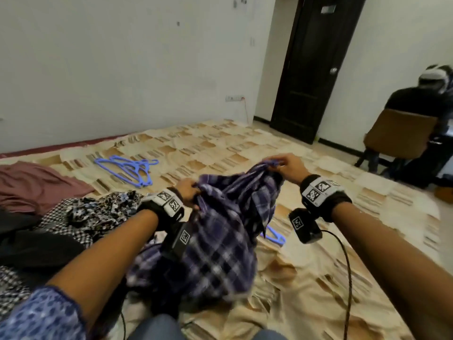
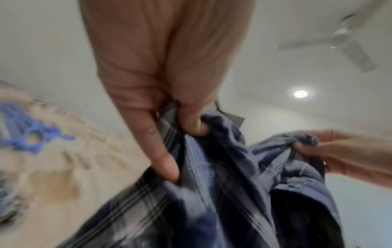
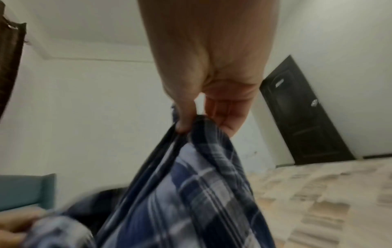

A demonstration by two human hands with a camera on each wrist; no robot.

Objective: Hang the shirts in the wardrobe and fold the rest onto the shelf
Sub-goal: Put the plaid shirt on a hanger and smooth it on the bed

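Your left hand (image 1: pixel 188 190) is clamped on a bunch of the blue plaid shirt (image 1: pixel 220 241), thumb and curled fingers (image 2: pixel 165 161) pinching a fold of the cloth, as the left wrist view shows close up. Your right hand (image 1: pixel 289 165) pinches the upper edge of the same shirt a little farther out and higher, its fingertips (image 3: pixel 184 124) closed on a dark seam in the right wrist view. Between your two hands the shirt is lifted off the bed (image 1: pixel 318 278) and hangs bunched, its lower part drooping toward your lap; the cloth is blurred. A blue hanger (image 1: pixel 275 236) peeks out from under the shirt's right side, lying on the patterned beige bedcover. Well apart, toward the wall, a loose bundle of blue hangers (image 1: pixel 130 170) rests on the bed. At your left lies a heap of other clothes: a maroon garment (image 1: pixel 36 185) spread flat, a dark floral piece (image 1: pixel 98 212) beside your left wrist, and a small-checked cloth (image 1: pixel 56 219) under it. A dark door (image 1: pixel 311 69) stands shut in the far corner, and another person sits on a chair (image 1: pixel 402 133) at the right edge, facing away from you. A black cable (image 1: pixel 348 278) trails from your right wrist band across the bedcover.
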